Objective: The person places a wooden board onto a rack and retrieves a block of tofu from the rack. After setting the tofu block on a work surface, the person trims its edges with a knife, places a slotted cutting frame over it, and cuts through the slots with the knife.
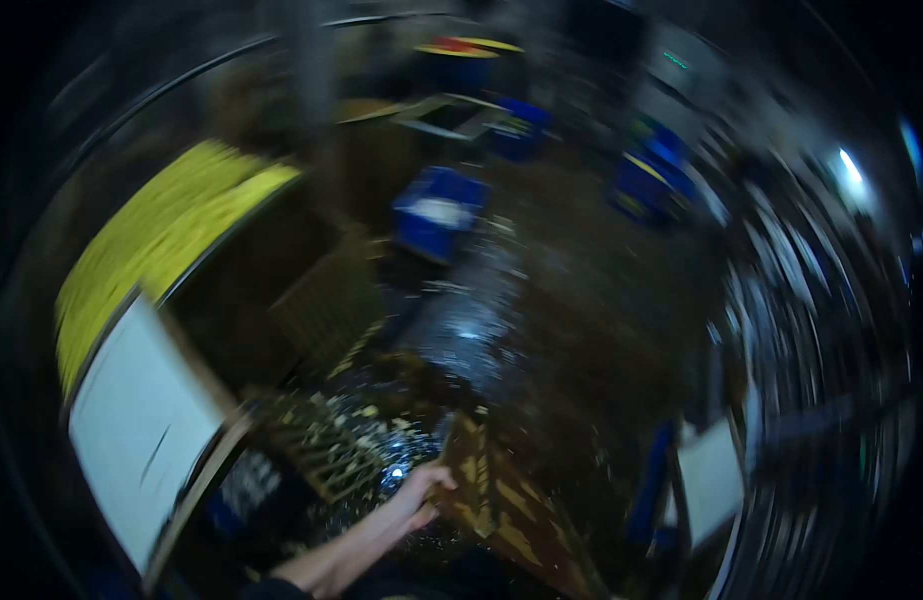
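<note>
My left hand reaches in from the bottom of the head view, its fingers wrapped round the left edge of a brown wooden board. Worn, lighter patches mark the board, which slants down to the lower right. Scattered pale scraps lie on the wet, dark floor left of the hand. My right hand does not show.
A white panel and a yellow surface stand at the left. Blue containers sit farther off. Another white panel and blurred stacked material are at the right. Motion blurs the view.
</note>
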Demonstrator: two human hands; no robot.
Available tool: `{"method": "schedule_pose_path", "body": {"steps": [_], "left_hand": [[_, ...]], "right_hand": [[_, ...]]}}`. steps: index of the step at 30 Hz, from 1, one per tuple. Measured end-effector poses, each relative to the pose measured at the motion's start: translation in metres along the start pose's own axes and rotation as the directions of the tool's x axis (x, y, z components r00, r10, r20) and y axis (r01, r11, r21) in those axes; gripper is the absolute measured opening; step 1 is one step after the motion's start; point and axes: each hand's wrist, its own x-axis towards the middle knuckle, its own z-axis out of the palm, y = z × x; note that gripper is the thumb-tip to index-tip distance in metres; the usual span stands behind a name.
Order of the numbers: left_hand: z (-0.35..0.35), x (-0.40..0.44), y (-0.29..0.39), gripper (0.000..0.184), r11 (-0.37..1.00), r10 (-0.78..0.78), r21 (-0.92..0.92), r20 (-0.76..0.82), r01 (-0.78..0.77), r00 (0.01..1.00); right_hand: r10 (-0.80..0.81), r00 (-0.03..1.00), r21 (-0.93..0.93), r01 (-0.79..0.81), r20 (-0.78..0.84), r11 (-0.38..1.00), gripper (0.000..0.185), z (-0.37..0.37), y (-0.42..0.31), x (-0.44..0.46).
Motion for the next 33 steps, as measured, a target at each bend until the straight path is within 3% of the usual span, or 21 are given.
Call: {"method": "schedule_pose_path", "body": {"steps": [1, 3, 5, 6, 7, 8, 10, 11, 12, 13, 15, 16, 17, 20, 22, 24, 26, 28, 31, 32, 33], "left_hand": [[0.019, 0.036, -0.022, 0.035, 0.988, -0.148, 0.024, -0.082, 0.150, 0.986], [0.080, 0.081, -0.048, 0.022, 0.947, -0.232, 0.174, -0.216, 0.271, 0.948], [0.120, 0.114, -0.065, 0.022, 0.911, -0.295, 0.206, -0.282, 0.358, 0.913], [0.135, 0.141, -0.074, 0.024, 0.900, -0.368, 0.195, -0.138, 0.389, 0.920], [0.212, 0.119, -0.058, 0.024, 0.887, -0.162, 0.390, -0.242, 0.249, 0.957], [0.188, 0.167, -0.073, 0.027, 0.917, -0.209, 0.326, -0.096, 0.229, 0.973], [0.201, 0.232, -0.079, 0.023, 0.927, -0.233, 0.297, -0.028, 0.230, 0.972], [0.209, 0.263, -0.073, 0.027, 0.946, -0.222, 0.247, 0.017, 0.211, 0.975], [0.247, 0.289, -0.066, 0.016, 0.946, -0.251, 0.195, -0.070, 0.260, 0.965], [0.255, 0.327, -0.065, 0.017, 0.947, -0.254, 0.200, -0.018, 0.252, 0.967], [0.287, 0.399, -0.052, 0.024, 0.950, -0.260, 0.189, 0.040, 0.248, 0.965], [0.309, 0.430, -0.046, 0.024, 0.951, -0.258, 0.190, 0.050, 0.244, 0.965], [0.332, 0.458, -0.036, 0.028, 0.946, -0.276, 0.182, 0.025, 0.267, 0.961], [0.402, 0.558, -0.014, 0.035, 0.943, -0.280, 0.200, 0.039, 0.267, 0.959], [0.456, 0.619, -0.002, 0.036, 0.920, -0.350, 0.216, 0.079, 0.326, 0.934], [0.525, 0.662, 0.015, 0.037, 0.884, -0.367, 0.350, 0.107, 0.311, 0.924], [0.597, 0.704, 0.024, 0.044, 0.858, -0.405, 0.361, 0.039, 0.365, 0.913], [0.635, 0.785, 0.014, 0.052, 0.853, -0.442, 0.399, 0.212, 0.336, 0.872], [0.726, 0.884, 0.008, 0.060, 0.826, -0.490, 0.479, 0.348, 0.297, 0.799], [0.754, 0.919, 0.004, 0.060, 0.821, -0.492, 0.495, 0.362, 0.284, 0.791], [0.783, 0.955, 0.000, 0.061, 0.825, -0.483, 0.506, 0.402, 0.251, 0.778]], "right_hand": [[0.025, 1.000, 0.156, -0.023, -0.010, 0.987, 0.041, -0.017, 0.007, -0.002], [0.051, 0.995, 0.408, -0.012, -0.085, 0.913, 0.036, -0.048, -0.009, 0.006], [0.230, 0.945, 0.298, -0.156, -0.234, 0.942, 0.032, -0.080, -0.026, -0.004], [0.310, 0.900, 0.225, -0.248, -0.306, 0.942, 0.032, -0.104, -0.036, -0.011], [0.264, 0.906, 0.314, -0.158, -0.331, 0.936, 0.033, -0.111, -0.046, -0.018], [0.210, 0.908, 0.381, -0.061, -0.362, 0.923, 0.033, -0.112, -0.062, -0.015], [0.423, 0.865, 0.386, -0.305, -0.270, 0.871, 0.035, -0.135, -0.103, 0.018], [0.407, 0.880, 0.360, -0.306, -0.246, 0.881, 0.035, -0.144, -0.116, 0.036], [0.388, 0.897, 0.332, -0.307, -0.213, 0.892, 0.036, -0.160, -0.124, 0.057], [0.301, 0.931, 0.185, -0.265, -0.205, 0.946, 0.038, -0.182, -0.123, 0.093], [0.259, 0.938, 0.149, -0.229, -0.229, 0.962, 0.040, -0.213, -0.154, 0.147], [0.229, 0.944, 0.110, -0.208, -0.238, 0.972, 0.042, -0.211, -0.210, 0.157], [0.408, 0.871, 0.246, -0.347, -0.272, 0.905, 0.048, -0.209, -0.269, 0.159], [0.445, 0.854, 0.289, -0.370, -0.270, 0.883, 0.052, -0.242, -0.359, 0.195], [0.439, 0.825, 0.306, -0.341, -0.355, 0.889, 0.053, -0.243, -0.442, 0.192], [0.085, 0.963, 0.603, 0.090, -0.255, 0.793, 0.033, -0.273, -0.442, 0.213], [0.033, 0.944, 0.649, 0.200, -0.328, 0.734, 0.032, -0.277, -0.483, 0.226], [-0.023, 0.742, 0.581, 0.544, -0.670, 0.606, 0.033, -0.252, -0.596, 0.192], [0.071, 0.888, 0.738, 0.329, -0.453, 0.590, 0.034, -0.339, -0.584, 0.309], [0.058, 0.885, 0.741, 0.349, -0.462, 0.574, 0.034, -0.375, -0.593, 0.344], [-0.126, 0.820, 0.476, 0.441, -0.558, 0.761, 0.036, -0.413, -0.604, 0.380]]}}
